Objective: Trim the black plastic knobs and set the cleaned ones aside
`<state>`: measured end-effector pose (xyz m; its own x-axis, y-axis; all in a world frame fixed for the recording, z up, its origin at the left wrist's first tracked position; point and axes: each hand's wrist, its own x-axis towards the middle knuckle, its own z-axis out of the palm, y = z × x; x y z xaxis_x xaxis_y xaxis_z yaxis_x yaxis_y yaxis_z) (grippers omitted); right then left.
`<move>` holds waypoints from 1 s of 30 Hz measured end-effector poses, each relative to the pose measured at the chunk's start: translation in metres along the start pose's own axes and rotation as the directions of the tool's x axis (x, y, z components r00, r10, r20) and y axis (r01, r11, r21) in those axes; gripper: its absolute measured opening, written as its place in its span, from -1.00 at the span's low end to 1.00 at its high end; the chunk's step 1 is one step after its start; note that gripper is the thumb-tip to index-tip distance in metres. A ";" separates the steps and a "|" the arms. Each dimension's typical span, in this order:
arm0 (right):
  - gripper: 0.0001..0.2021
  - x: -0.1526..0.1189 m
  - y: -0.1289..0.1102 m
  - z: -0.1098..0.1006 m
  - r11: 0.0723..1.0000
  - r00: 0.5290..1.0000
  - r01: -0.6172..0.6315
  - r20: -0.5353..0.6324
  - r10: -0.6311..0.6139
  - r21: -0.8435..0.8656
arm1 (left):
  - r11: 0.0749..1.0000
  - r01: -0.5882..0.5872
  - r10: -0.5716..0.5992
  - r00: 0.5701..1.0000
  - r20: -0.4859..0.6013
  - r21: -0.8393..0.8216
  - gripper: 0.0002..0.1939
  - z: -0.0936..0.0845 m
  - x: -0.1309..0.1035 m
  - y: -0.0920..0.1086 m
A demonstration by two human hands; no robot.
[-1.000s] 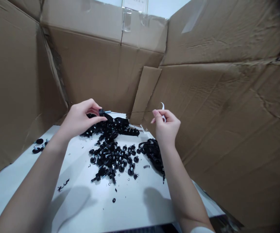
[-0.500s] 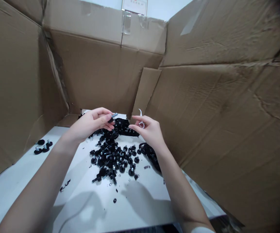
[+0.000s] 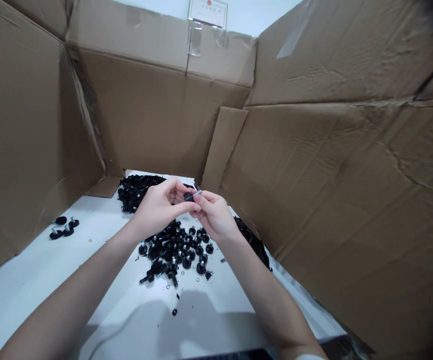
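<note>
My left hand (image 3: 163, 202) pinches a black-headed screw (image 3: 189, 195) above the table. Beside it, my right hand (image 3: 213, 214) has its fingers closed at the screw's metal shaft; the white piece seen in it earlier is hidden. Below both hands lies a heap of black-headed screws (image 3: 178, 247) with metal shafts. A small group of similar screws (image 3: 66, 227) stands apart at the left.
Tall cardboard walls (image 3: 144, 110) enclose the white table (image 3: 126, 305) at the back and sides. Black scraps (image 3: 133, 192) are piled at the back left, and more black material (image 3: 254, 242) lies along the right wall. Small bits dot the tabletop.
Both hands have come together, my left moving right and my right moving slightly left and down. The right fingers, earlier around a white piece, are now at the screw's shaft.
</note>
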<state>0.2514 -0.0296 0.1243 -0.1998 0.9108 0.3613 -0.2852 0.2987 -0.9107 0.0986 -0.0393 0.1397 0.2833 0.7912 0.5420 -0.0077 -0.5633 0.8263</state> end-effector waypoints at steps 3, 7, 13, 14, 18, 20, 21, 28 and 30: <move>-0.64 0.000 0.000 -0.003 0.990 0.998 0.040 -0.036 -0.045 -0.138 | 0.990 -0.010 0.017 0.998 -0.052 0.137 -0.69 0.000 0.000 0.001; -0.69 -0.007 -0.013 -0.005 0.874 0.985 0.112 -0.062 -0.160 -0.472 | 0.931 -0.095 0.120 0.991 -0.050 0.353 -0.72 -0.006 0.000 0.002; -0.79 -0.006 -0.023 -0.013 0.077 0.679 0.375 0.217 -0.701 -0.924 | 0.804 -0.221 0.226 0.972 0.061 0.552 -0.76 -0.008 0.000 0.001; -0.78 -0.003 -0.023 -0.018 -0.013 0.631 0.362 0.255 -0.733 -0.932 | 0.796 -0.222 0.231 0.971 0.056 0.563 -0.76 -0.008 0.000 0.002; -0.80 0.010 -0.033 -0.051 -0.059 0.548 0.290 0.217 -0.808 -0.955 | 0.794 -0.164 0.210 0.978 -0.011 0.585 -0.72 -0.024 0.004 0.004; -0.81 0.010 -0.046 -0.075 -0.037 0.469 0.197 0.127 -0.874 -0.980 | 0.827 -0.081 0.168 0.980 -0.107 0.556 -0.69 -0.045 0.008 0.001; -0.83 0.008 -0.055 -0.086 0.020 0.420 0.154 0.047 -0.907 -0.988 | 0.863 -0.013 0.133 0.970 -0.203 0.505 -0.68 -0.058 0.010 -0.001; -0.82 -0.024 -0.087 -0.077 0.166 0.494 0.179 -0.057 -0.868 -0.970 | 0.987 -0.031 -0.019 0.952 -0.305 -0.158 -0.73 -0.092 0.014 -0.005; -0.84 -0.027 -0.083 -0.057 0.105 0.535 0.249 0.046 -0.843 -0.963 | 0.970 -0.076 0.018 0.970 -0.241 -0.231 -0.72 -0.079 0.012 0.002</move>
<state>0.3339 -0.0631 0.1784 0.0905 0.2227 0.9707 0.8228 0.5323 -0.1989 0.0262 -0.0121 0.1598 0.0436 0.8150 0.5779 -0.2505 -0.5510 0.7960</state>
